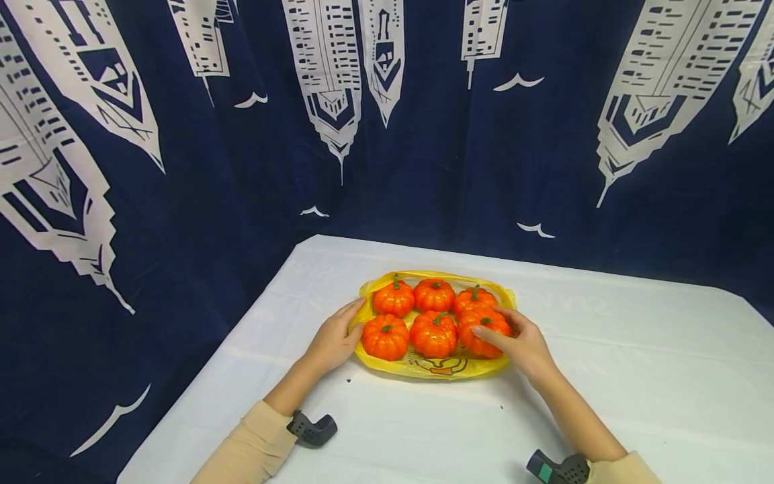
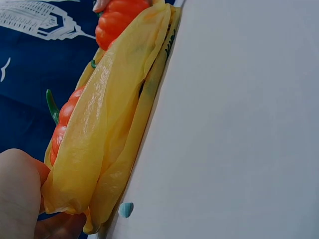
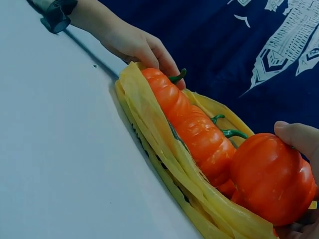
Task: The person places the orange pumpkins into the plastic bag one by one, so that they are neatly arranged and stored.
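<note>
Several small orange pumpkins (image 1: 385,337) with green stems sit in two rows inside a yellow plastic bag (image 1: 438,370), its mouth spread wide. My right hand (image 1: 525,341) grips the pumpkin (image 3: 271,179) at the bag's near right, thumb on top and fingers round its far side. That pumpkin stands a little higher than its neighbours. At the opposite end, my left hand (image 1: 335,338) holds the bag's left edge, the thumb nearest the front left pumpkin. In the left wrist view, the bag's side (image 2: 107,119) hides most of the pumpkins and part of the left fingers.
A white cloth covers the table (image 1: 623,349), with its far edge against a dark blue curtain (image 1: 423,181) printed with white buildings and birds. Dark wrist devices (image 1: 312,429) sit on both forearms. Tiny specks (image 1: 349,381) lie near the bag.
</note>
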`<control>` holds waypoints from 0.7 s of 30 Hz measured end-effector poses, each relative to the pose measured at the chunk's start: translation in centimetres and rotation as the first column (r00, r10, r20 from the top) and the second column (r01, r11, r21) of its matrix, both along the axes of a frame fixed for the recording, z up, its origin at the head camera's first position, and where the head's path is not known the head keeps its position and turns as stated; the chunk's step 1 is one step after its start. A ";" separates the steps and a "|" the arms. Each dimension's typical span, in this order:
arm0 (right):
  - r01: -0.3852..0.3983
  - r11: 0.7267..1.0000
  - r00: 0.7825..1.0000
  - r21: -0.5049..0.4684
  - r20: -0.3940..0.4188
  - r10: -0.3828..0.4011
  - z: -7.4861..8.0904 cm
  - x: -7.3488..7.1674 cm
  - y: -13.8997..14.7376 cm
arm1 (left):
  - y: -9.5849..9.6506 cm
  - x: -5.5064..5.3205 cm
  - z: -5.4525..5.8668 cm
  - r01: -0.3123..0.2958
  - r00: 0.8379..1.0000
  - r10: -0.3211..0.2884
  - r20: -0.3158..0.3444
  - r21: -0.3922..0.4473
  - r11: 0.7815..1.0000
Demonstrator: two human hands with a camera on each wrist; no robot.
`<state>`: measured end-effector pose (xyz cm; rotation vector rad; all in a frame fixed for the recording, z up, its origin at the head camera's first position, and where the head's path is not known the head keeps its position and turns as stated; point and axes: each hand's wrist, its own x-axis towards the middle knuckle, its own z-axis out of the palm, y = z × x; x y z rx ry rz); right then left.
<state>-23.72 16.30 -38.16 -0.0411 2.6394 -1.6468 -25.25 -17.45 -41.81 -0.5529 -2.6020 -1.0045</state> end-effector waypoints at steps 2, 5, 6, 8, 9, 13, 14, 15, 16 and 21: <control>0.012 1.000 1.000 -0.002 -0.007 -0.012 -0.1 0.0 -0.1 | 0.0 0.0 0.0 0.000 1.000 0.000 0.002 0.004 1.000; 0.032 0.999 0.999 -0.003 -0.019 -0.032 -0.3 0.1 -0.3 | 0.0 0.1 0.0 -0.004 1.000 0.004 0.002 0.009 1.000; 0.038 0.999 0.999 0.000 -0.022 -0.038 -0.4 0.1 -0.3 | 0.0 0.1 0.0 -0.005 1.000 0.005 0.001 0.012 1.000; 0.052 0.999 0.998 0.010 -0.029 -0.052 -0.5 0.1 -0.5 | 0.0 0.1 0.0 -0.008 1.000 0.008 0.005 0.017 1.000; 0.061 0.998 0.998 0.019 -0.030 -0.060 -0.5 0.0 -0.5 | 0.0 0.1 0.0 -0.010 1.000 0.010 0.006 0.017 1.000; 0.088 0.995 0.996 0.054 -0.034 -0.086 -0.7 0.1 -0.7 | 0.1 0.1 0.0 -0.011 1.000 0.011 0.008 0.020 1.000; 0.093 0.994 0.995 0.061 -0.037 -0.090 -0.7 0.1 -0.8 | 0.1 0.1 0.0 -0.011 1.000 0.011 0.007 0.019 1.000; 0.097 0.993 0.995 0.065 -0.040 -0.094 -0.8 0.1 -0.8 | 0.1 0.1 0.0 -0.012 1.000 0.011 0.007 0.018 1.000; 0.100 0.993 0.994 0.068 -0.046 -0.097 -0.8 0.2 -0.8 | 0.1 0.1 0.0 -0.011 1.000 0.011 0.007 0.017 1.000; 0.104 0.991 0.993 0.084 -0.068 -0.099 -1.0 0.3 -0.8 | 0.1 0.1 0.1 -0.011 1.000 0.011 0.012 0.014 1.000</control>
